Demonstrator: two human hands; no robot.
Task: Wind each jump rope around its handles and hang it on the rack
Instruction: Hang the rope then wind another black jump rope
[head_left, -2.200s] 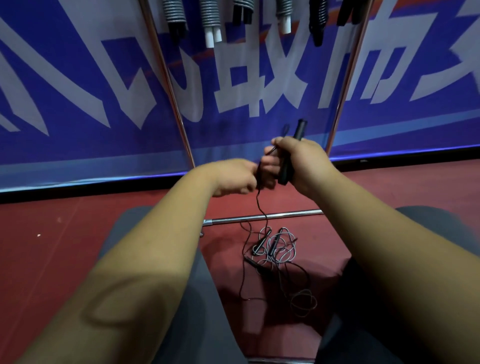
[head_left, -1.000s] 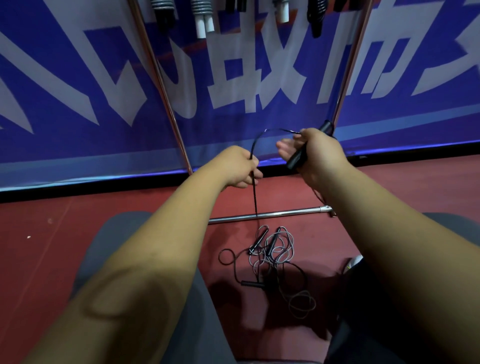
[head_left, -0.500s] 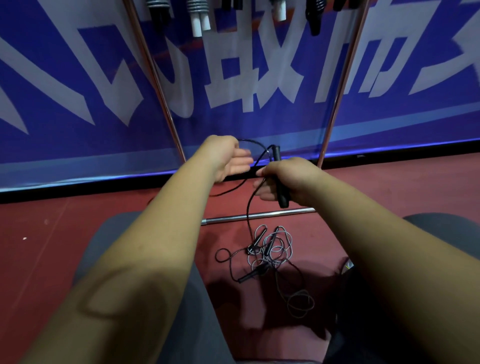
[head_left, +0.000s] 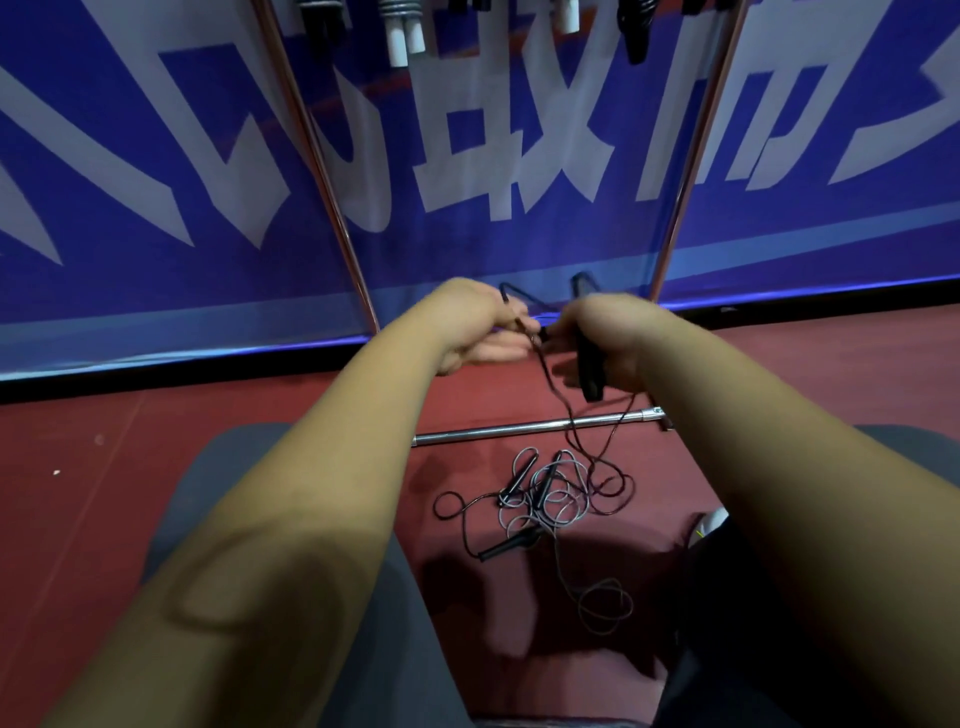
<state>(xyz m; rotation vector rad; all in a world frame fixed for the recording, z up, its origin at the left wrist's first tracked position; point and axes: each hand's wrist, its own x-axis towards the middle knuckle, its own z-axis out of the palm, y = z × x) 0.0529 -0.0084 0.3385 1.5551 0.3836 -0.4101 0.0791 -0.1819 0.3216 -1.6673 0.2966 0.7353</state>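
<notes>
The left hand has swung back in beside the right hand, pinching the black cord to lay another turn on the handle, which the right hand grips with curled fingers. Winding looks barely begun — most of this rope lies slack on the floor with its other handle, just before the rack.

right hand grips black handle | left hand pinches cord | tangled ropes on floor

The held jump rope hangs down to a rope pile on the floor, before the rack bar.
</notes>
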